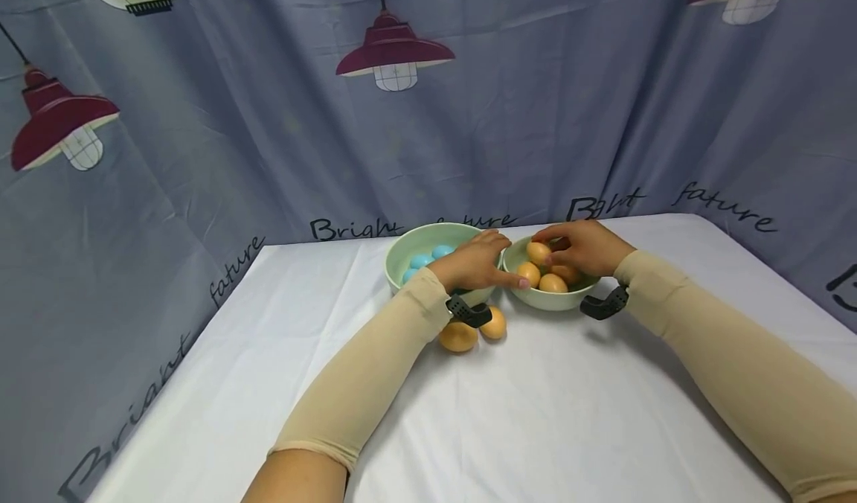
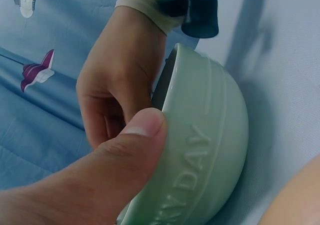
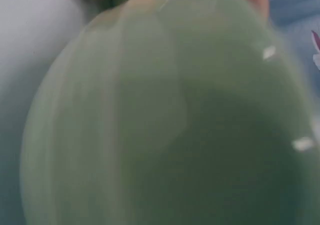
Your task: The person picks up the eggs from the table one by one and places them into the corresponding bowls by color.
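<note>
Two pale green bowls stand side by side at the back of the table. The right bowl (image 1: 550,302) holds several orange-brown eggs (image 1: 553,283). Reaching into it from the right, my right hand (image 1: 589,246) pinches an egg (image 1: 538,252) near the far left side. My left hand (image 1: 472,263) lies over the left bowl (image 1: 438,233), its fingers extended and the thumb touching the right bowl's near rim. Several blue eggs (image 1: 420,260) sit in the left bowl, partly covered by that hand. The right wrist view is mostly filled by the blurred bowl wall (image 3: 150,110).
Two orange-brown eggs lie on the white cloth below my left wrist: a larger one (image 1: 458,336) and a smaller one (image 1: 494,324). A grey-blue curtain (image 1: 268,116) with printed lamps hangs behind the table (image 1: 535,414).
</note>
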Motion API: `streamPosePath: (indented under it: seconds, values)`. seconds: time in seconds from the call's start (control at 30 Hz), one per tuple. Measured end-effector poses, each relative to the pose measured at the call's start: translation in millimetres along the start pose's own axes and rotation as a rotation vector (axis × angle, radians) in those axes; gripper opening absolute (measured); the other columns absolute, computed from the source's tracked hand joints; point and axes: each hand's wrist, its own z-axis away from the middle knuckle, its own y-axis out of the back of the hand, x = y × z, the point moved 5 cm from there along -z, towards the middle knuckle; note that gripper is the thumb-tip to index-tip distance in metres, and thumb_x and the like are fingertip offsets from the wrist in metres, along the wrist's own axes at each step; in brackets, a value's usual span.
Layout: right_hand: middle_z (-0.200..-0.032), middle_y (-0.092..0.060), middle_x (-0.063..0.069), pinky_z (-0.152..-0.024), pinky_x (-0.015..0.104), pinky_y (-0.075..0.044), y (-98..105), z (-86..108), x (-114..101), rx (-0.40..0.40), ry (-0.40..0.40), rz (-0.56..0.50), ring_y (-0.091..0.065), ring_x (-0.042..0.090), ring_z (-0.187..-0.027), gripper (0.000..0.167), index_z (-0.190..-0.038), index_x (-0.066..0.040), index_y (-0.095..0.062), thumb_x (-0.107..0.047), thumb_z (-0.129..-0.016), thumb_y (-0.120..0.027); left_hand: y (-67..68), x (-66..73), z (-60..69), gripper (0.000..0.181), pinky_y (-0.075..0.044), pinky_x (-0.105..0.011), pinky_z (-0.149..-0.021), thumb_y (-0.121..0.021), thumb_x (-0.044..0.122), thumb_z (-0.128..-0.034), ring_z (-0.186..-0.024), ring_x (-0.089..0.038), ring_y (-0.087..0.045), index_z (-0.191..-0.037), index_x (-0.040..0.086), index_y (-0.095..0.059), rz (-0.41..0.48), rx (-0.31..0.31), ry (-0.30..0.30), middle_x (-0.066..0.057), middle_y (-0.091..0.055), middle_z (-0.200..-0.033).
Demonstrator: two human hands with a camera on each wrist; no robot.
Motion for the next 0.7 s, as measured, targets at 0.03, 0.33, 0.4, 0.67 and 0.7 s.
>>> streamPosePath:
  seconds: [0.03,0.33,0.4,0.67,0.7]
  values:
    - [-0.134,-0.072,0.018,-0.104,0.059,-0.053,-1,-0.8,1,-0.005,-0.007,0.009,-0.071,0.038,-0.120,0.043,-0.139,-0.010,-0.069,-0.018,-0.098,-0.077,0.5,0.5,0.3,0.097,-0.020,-0.044,-0.134,-0.067,0.070,-0.0936,-0.166,-0.022,-0.012,-0.165,0.012,-0.036,-0.002,0.001,-0.001,-0.005,-0.027,-0.175]
    - [-0.117,-0.078,0.007,-0.098,0.052,-0.054,-16,-6.9,-4,-0.039,0.007,0.116,-0.069,0.026,-0.106,0.038,-0.130,-0.012,-0.074,-0.019,-0.094,-0.080,-1.4,-1.4,1.5,0.096,-0.020,-0.044,-0.134,-0.067,0.068,-0.0945,-0.166,-0.023,-0.014,-0.164,0.010,-0.037,0.012,0.008,-0.023,-0.007,-0.030,-0.173]
    - [-0.114,-0.077,0.005,-0.097,0.051,-0.054,-16,-7.7,-5,-0.053,0.016,0.134,-0.068,0.025,-0.104,0.035,-0.127,-0.013,-0.075,-0.020,-0.093,-0.080,-1.1,-1.2,0.9,0.096,-0.020,-0.044,-0.134,-0.066,0.069,-0.0945,-0.166,-0.023,-0.013,-0.164,0.010,-0.036,0.009,0.005,-0.022,-0.007,-0.030,-0.174]
    - [-0.109,-0.077,0.001,-0.095,0.048,-0.053,-15,-8.3,-6,-0.103,-0.010,0.179,-0.067,0.022,-0.102,0.034,-0.127,-0.017,-0.073,-0.024,-0.094,-0.079,0.8,0.7,-2.0,0.097,-0.018,-0.043,-0.135,-0.065,0.071,-0.0940,-0.167,-0.021,-0.011,-0.166,0.013,-0.034,-0.004,-0.004,-0.010,-0.004,-0.029,-0.175]
    - [-0.109,-0.076,0.000,-0.095,0.048,-0.053,-15,-8.3,-6,-0.109,-0.010,0.185,-0.067,0.022,-0.101,0.034,-0.127,-0.017,-0.073,-0.025,-0.094,-0.079,0.3,0.2,-1.7,0.098,-0.018,-0.043,-0.135,-0.065,0.071,-0.0939,-0.167,-0.021,-0.011,-0.166,0.012,-0.034,-0.005,-0.006,-0.011,-0.003,-0.029,-0.175]
